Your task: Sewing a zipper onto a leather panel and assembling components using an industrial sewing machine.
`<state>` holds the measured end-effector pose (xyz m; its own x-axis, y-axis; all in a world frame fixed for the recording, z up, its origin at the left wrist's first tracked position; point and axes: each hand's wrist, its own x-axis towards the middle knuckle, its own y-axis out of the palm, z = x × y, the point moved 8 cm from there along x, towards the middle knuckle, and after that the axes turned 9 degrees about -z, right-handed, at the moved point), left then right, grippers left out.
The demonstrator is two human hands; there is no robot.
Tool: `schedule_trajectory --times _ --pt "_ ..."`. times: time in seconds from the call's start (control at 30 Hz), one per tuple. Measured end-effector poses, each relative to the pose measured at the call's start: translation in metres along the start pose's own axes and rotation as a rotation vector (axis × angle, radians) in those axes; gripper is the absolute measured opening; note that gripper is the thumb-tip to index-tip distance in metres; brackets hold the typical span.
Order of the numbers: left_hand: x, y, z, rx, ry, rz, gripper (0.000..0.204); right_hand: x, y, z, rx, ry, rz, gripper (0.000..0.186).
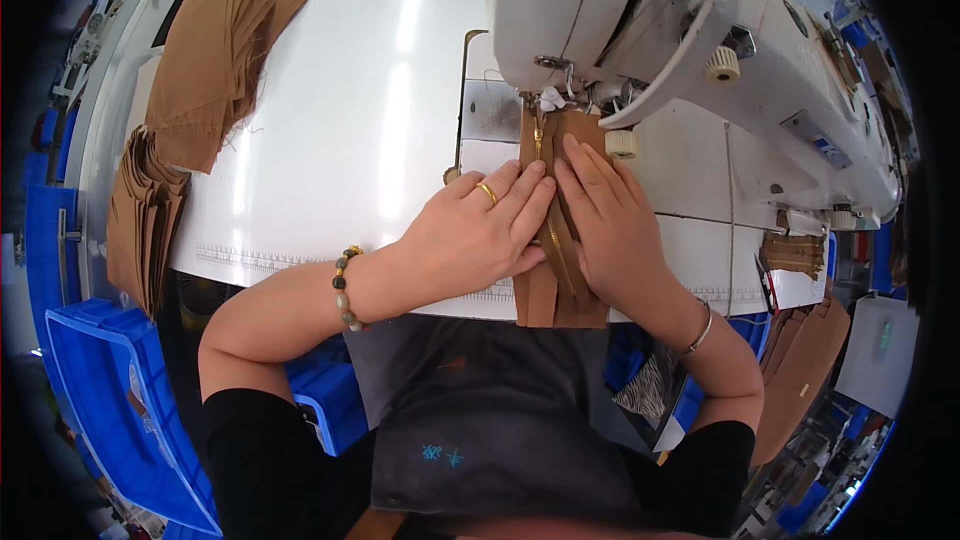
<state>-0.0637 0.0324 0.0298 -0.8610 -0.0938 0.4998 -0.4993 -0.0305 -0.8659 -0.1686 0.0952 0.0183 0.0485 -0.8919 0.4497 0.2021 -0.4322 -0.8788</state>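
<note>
Under the presser foot of the white sewing machine [555, 15] lies a brown fabric piece [537, 302] with a brass zipper [556, 240] running lengthwise, its pull near the needle area. My left hand [485, 225], wearing a gold ring, presses slightly bent fingers on the zipper and fabric, thumb low beside them. My right hand [610, 220] lies with fingers stretched along the fabric's right side, fingertips near a knurled knob [621, 144]. The exact stitching point is partly hidden behind machine parts.
Stacks of brown fabric pieces [205, 60] lie on the white table's [340, 60] left end. Small brown pieces [792, 252] sit at the right, with larger brown panels [800, 370] beyond the edge. Blue bins [110, 390] stand below the table, left and centre.
</note>
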Motion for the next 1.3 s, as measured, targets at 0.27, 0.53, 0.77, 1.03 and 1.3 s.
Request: schedule_trajectory --times 0.27,0.53,0.77,1.03,1.3 --pt "-0.015 -0.004 -0.009 0.026 0.031 0.018 0.054 -0.042 -0.023 0.047 0.209 -0.066 -0.068 0.05" --pt "-0.041 -0.022 -0.038 0.014 0.052 -0.033 0.043 -0.054 -0.023 0.055 0.161 -0.191 -0.117 0.04" --pt "-0.053 -0.027 -0.04 -0.074 0.007 -0.089 0.042 -0.057 -0.026 0.073 0.146 -0.311 -0.23 0.023" --pt "-0.055 -0.029 -0.047 -0.039 -0.015 -0.146 0.038 -0.06 -0.026 0.083 0.186 -0.394 -0.261 0.017" --pt "-0.057 -0.03 -0.048 -0.038 -0.048 -0.172 0.039 -0.064 -0.024 0.083 0.164 -0.395 -0.256 0.019"
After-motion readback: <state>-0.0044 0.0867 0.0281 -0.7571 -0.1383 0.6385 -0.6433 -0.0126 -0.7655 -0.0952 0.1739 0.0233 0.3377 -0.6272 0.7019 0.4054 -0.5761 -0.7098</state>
